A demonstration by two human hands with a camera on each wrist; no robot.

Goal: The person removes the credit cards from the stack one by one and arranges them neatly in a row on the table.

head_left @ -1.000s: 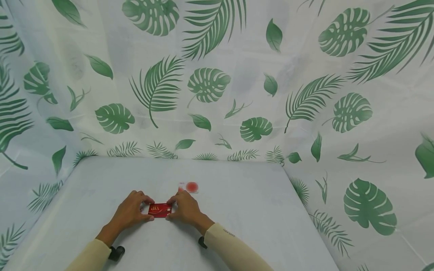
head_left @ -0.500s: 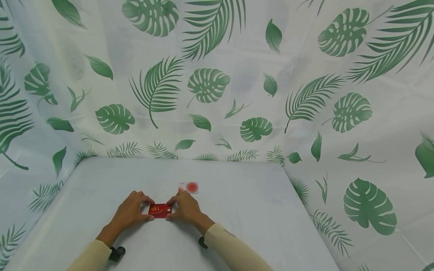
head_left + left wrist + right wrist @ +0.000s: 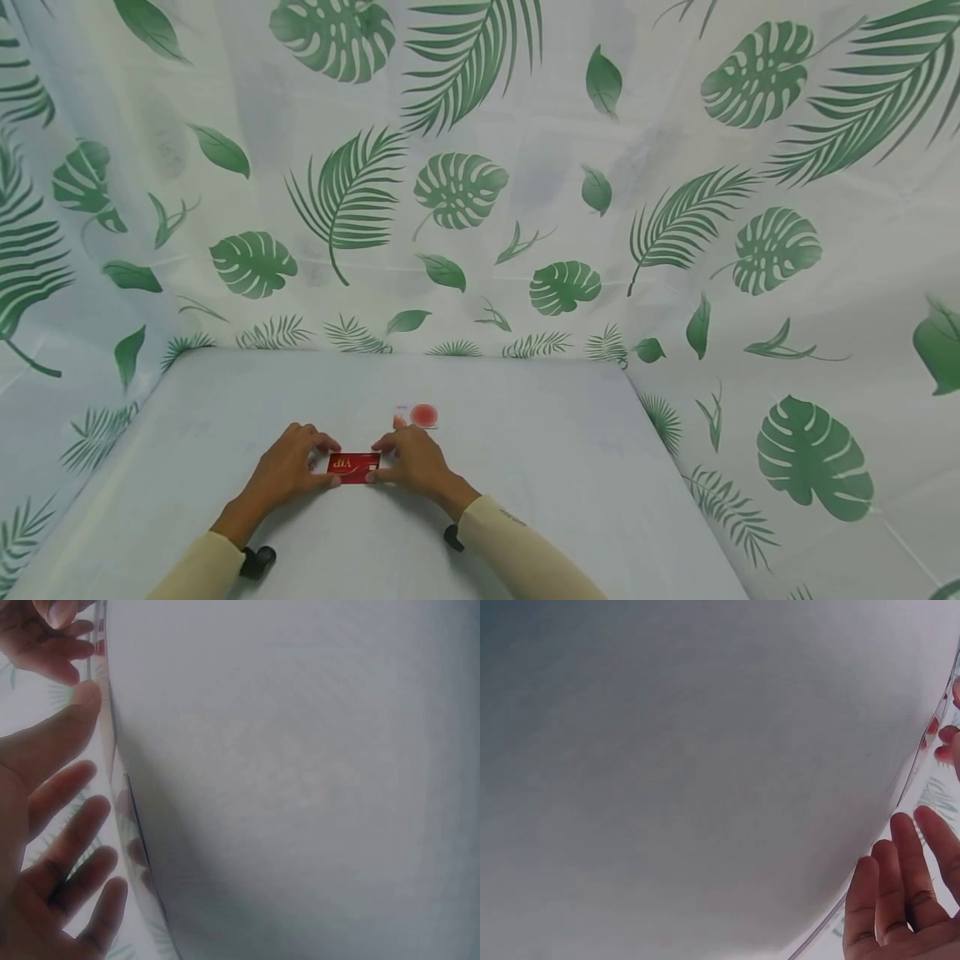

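Observation:
A red card with gold "VIP" lettering point(image 3: 352, 468) lies flat and crosswise near the middle of the table in the head view. My left hand point(image 3: 287, 467) holds its left end, thumb at the near corner and index finger at the far one. At the opposite end my right hand point(image 3: 417, 461) has its thumb on the near corner, with the index finger by the far corner. Whether that index finger touches the card is too small to tell. In the wrist views the left hand point(image 3: 60, 832) and right hand point(image 3: 904, 892) show spread fingers.
Just beyond the right hand lies a white card with a red circle point(image 3: 423, 415), partly covered by that hand. A white cloth covers the table point(image 3: 525, 467). Leaf-patterned curtains point(image 3: 487, 275) enclose its back and sides.
My right hand has shifted very slightly to the right, its index finger a little farther from the red card's corner. The left hand and both cards look unmoved.

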